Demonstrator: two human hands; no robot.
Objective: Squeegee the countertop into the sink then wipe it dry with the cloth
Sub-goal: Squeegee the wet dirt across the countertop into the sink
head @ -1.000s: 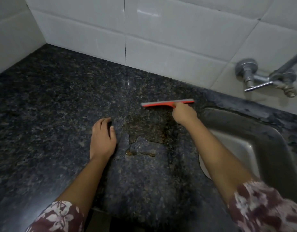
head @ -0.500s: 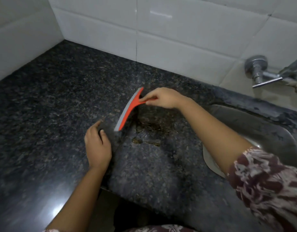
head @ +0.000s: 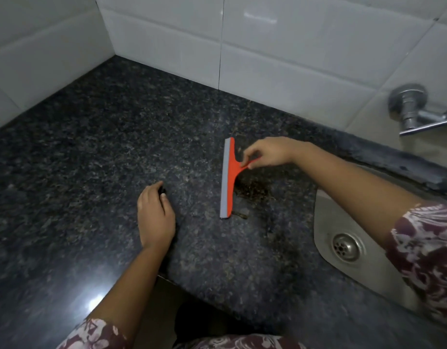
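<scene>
An orange squeegee (head: 230, 177) with a grey rubber blade stands on the dark speckled granite countertop (head: 96, 152), its blade running front to back. My right hand (head: 269, 152) pinches its orange handle from the right. A brownish wet patch (head: 252, 191) lies just right of the blade, between it and the steel sink (head: 325, 217). My left hand (head: 154, 215) rests flat on the counter to the left of the squeegee, fingers relaxed. No cloth is in view.
White tiled walls (head: 293, 59) meet in a corner at the back left. A metal tap (head: 413, 112) juts from the wall above the sink. The sink drain (head: 345, 246) shows at the right. The counter's front edge runs beside my left forearm.
My right hand has swung the squeegee from lying crosswise at the back to front-to-back, left of the wet patch. My left hand has stayed on the counter.
</scene>
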